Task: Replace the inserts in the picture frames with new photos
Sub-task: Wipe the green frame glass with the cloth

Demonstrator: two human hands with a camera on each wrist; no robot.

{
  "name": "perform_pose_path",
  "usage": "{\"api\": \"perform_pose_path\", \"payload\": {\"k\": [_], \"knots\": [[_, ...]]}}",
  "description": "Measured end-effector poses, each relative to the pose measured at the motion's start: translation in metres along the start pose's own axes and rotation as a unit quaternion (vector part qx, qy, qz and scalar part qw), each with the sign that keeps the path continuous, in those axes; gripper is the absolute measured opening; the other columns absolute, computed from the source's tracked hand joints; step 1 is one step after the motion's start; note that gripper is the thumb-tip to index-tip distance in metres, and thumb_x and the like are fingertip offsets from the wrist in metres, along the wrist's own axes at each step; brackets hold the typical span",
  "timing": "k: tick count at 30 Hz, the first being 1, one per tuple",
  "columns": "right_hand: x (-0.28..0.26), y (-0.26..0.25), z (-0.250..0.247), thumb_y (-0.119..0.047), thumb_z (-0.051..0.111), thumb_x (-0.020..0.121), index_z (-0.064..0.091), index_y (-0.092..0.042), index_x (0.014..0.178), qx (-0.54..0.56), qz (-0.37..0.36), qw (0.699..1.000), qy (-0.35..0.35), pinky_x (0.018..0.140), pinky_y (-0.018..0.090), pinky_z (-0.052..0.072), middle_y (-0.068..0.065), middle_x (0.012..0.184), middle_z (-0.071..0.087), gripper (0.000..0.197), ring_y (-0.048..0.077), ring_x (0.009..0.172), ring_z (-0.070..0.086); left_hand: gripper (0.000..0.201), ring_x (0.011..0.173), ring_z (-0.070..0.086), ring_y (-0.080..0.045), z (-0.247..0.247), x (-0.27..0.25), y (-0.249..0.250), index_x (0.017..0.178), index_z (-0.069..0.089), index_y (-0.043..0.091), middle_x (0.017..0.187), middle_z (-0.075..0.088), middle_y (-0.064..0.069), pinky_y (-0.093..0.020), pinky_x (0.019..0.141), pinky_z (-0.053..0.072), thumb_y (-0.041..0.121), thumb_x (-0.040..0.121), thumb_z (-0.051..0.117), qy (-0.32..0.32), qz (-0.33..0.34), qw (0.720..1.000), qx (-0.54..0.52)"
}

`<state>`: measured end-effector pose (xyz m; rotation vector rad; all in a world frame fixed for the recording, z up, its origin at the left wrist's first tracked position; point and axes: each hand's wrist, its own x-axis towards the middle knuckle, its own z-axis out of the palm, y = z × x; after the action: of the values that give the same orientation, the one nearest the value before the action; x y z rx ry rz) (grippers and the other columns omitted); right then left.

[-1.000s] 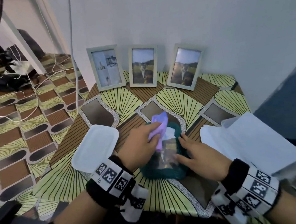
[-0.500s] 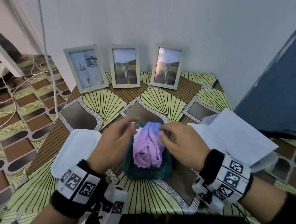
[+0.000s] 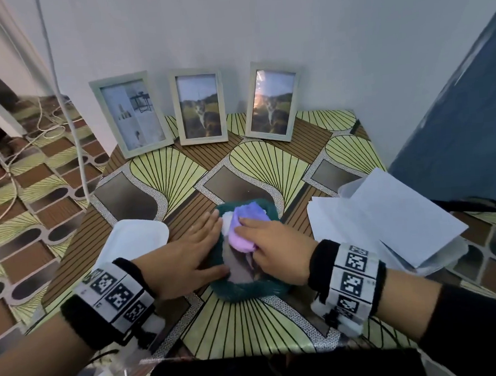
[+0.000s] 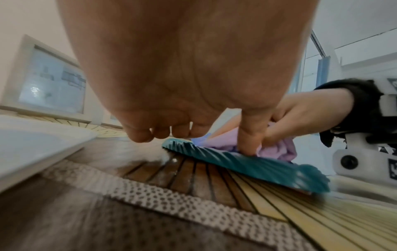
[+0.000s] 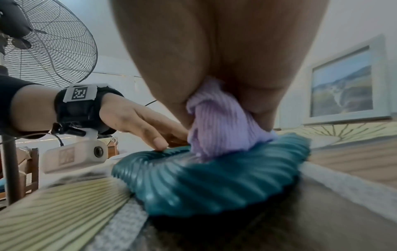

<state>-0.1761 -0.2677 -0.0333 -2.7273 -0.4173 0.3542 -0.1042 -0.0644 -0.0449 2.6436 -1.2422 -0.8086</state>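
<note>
A teal ribbed picture frame [image 3: 247,291] lies flat on the patterned table [image 3: 269,169], a photo under its glass. My right hand [image 3: 261,236] grips a bunched purple cloth [image 3: 244,225] and presses it on the glass. The right wrist view shows the purple cloth [image 5: 221,125] squeezed between thumb and fingers above the teal frame [image 5: 204,183]. My left hand [image 3: 198,243] lies flat with straight fingers on the frame's left edge. Its thumb presses the teal frame [image 4: 247,163] in the left wrist view. Three pale frames [image 3: 132,113] [image 3: 198,106] [image 3: 273,100] lean on the wall.
A white plastic lid [image 3: 134,241] lies just left of my left hand. A stack of white paper sheets [image 3: 388,217] sits at the right table edge. Cables [image 3: 71,117] hang and trail on the floor at left. A blue surface [image 3: 455,134] stands at the right.
The purple cloth has passed from my left hand to my right hand. The left hand has let go and now lies flat on the teal frame's left edge.
</note>
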Motion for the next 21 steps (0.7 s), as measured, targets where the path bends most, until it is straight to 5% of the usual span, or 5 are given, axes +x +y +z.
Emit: {"api": "perform_pose_path", "payload": {"k": [3,5,10,16,21], "knots": [[-0.010,0.012,-0.004,-0.009,0.044,0.092,0.061,-0.009,0.116,-0.007,-0.028,0.996,0.086,0.090,0.040,0.046,0.006,0.123,0.059,0.030,0.028,0.106,0.055,0.109,0.134,-0.041,0.002,0.003,0.003,-0.002,0.143,-0.034,0.026,0.149,-0.043,0.013,-0.020,0.113,-0.015,0.079,0.083,0.039,-0.031,0.005,0.999,0.008],[-0.012,0.021,-0.006,-0.014,0.042,0.096,0.062,-0.012,0.122,-0.003,-0.023,0.995,0.096,0.102,0.037,0.042,0.005,0.133,0.057,0.033,0.026,0.116,0.053,0.116,0.131,-0.043,0.004,0.004,0.006,-0.004,0.138,-0.039,0.028,0.146,-0.047,0.013,-0.020,0.113,-0.015,0.086,0.075,0.039,-0.035,0.011,0.999,0.017],[-0.005,0.026,0.002,-0.037,0.033,0.100,0.047,-0.009,0.140,-0.025,0.008,0.999,-0.027,0.118,0.034,0.016,0.016,0.160,0.022,0.050,0.024,0.147,0.018,0.126,0.134,-0.043,0.000,0.009,0.010,-0.006,0.137,-0.041,0.023,0.145,-0.049,0.008,-0.024,0.117,-0.014,0.091,0.068,0.039,-0.021,0.015,0.999,0.031],[-0.001,0.023,0.016,-0.064,0.003,0.086,0.002,-0.019,0.157,-0.037,0.003,0.996,-0.078,0.123,0.039,-0.006,0.010,0.164,-0.010,0.084,0.016,0.150,-0.015,0.129,0.136,-0.041,-0.002,0.010,0.010,-0.004,0.143,-0.036,0.017,0.148,-0.047,0.006,-0.021,0.116,-0.015,0.088,0.068,0.041,-0.019,0.013,0.999,0.025],[0.000,0.030,0.012,-0.082,-0.021,0.069,0.008,-0.012,0.156,0.028,-0.003,0.995,-0.098,0.123,0.037,-0.009,0.006,0.162,-0.015,0.116,0.011,0.147,-0.023,0.125,0.134,-0.042,0.002,0.008,0.009,-0.003,0.139,-0.038,0.020,0.146,-0.047,0.009,-0.013,0.108,-0.022,0.085,0.072,0.046,-0.011,0.017,1.000,0.019]]}}
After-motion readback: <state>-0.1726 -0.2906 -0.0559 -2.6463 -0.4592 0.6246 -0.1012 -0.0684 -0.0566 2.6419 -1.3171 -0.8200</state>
